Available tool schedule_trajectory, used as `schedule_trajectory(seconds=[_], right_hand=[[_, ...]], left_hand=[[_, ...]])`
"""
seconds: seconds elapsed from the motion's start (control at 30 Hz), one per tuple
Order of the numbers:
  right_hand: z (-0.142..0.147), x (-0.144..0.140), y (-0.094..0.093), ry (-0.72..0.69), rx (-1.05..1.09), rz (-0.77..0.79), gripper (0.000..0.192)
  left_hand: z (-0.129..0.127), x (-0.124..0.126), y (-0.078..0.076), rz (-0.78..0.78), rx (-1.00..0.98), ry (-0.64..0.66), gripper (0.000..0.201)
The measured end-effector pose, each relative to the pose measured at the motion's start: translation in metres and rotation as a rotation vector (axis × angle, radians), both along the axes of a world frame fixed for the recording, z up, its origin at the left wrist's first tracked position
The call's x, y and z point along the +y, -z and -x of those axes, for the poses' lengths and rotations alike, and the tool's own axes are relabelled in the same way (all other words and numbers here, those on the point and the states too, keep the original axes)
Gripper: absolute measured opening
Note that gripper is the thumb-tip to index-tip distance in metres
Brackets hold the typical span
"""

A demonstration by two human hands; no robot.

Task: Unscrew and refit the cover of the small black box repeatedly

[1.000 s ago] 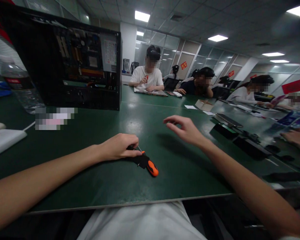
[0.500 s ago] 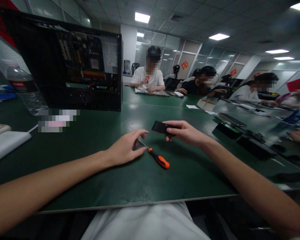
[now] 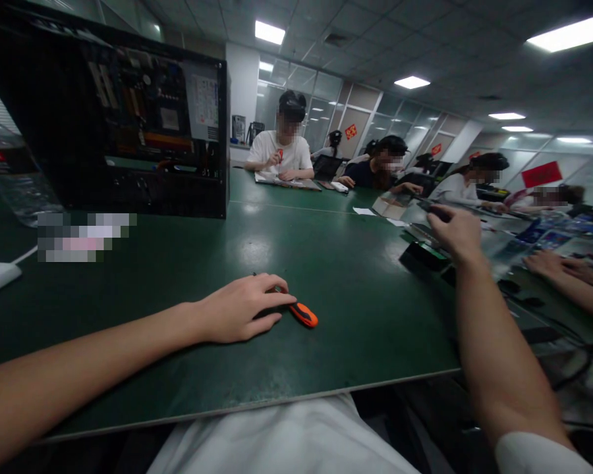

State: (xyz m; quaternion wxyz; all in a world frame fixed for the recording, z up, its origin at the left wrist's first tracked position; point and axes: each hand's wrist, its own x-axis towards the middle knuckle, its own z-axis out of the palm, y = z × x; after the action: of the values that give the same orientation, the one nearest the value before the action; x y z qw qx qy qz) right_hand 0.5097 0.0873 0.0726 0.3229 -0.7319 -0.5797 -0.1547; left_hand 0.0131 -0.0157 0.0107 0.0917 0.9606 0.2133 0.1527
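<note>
Head view hides a good deal: my left hand lies palm down over the screwdriver, so only the orange end of the handle shows, and a thin dark bit past my fingers may be the shaft tip, hard to tell. My fingers drape loosely over it, resting rather than clenched. It lies flat on the green bench, long axis running from upper left to lower right, handle toward the right, near the front edge. My right hand is stretched far out to the right over dark items at the bench side; its fingers curl around a small dark thing that I cannot make out. An open computer case stands at the far left, cut off by the frame
</note>
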Motion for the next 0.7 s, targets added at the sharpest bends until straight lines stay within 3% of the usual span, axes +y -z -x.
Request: schedule_trajectory(seconds=[0.1,0.2,0.4,0.7], right_hand=[[-0.037,-0.01,0.012,0.211,-0.028,0.152,0.026],[-0.055,-0.01,0.024,0.275,-0.036,0.322,0.015],[-0.062,0.001,0.038,0.319,-0.007,0.576,0.035],[-0.06,0.005,0.038,0.297,-0.001,0.668,0.038]], left_hand=[[0.0,0.0,0.001,0.005,-0.016,0.002,0.04],[-0.001,0.001,0.001,0.011,-0.018,0.003,0.041],[-0.001,0.003,0.003,0.014,-0.029,0.01,0.041],[0.001,0.002,0.003,0.007,-0.018,0.009,0.042]])
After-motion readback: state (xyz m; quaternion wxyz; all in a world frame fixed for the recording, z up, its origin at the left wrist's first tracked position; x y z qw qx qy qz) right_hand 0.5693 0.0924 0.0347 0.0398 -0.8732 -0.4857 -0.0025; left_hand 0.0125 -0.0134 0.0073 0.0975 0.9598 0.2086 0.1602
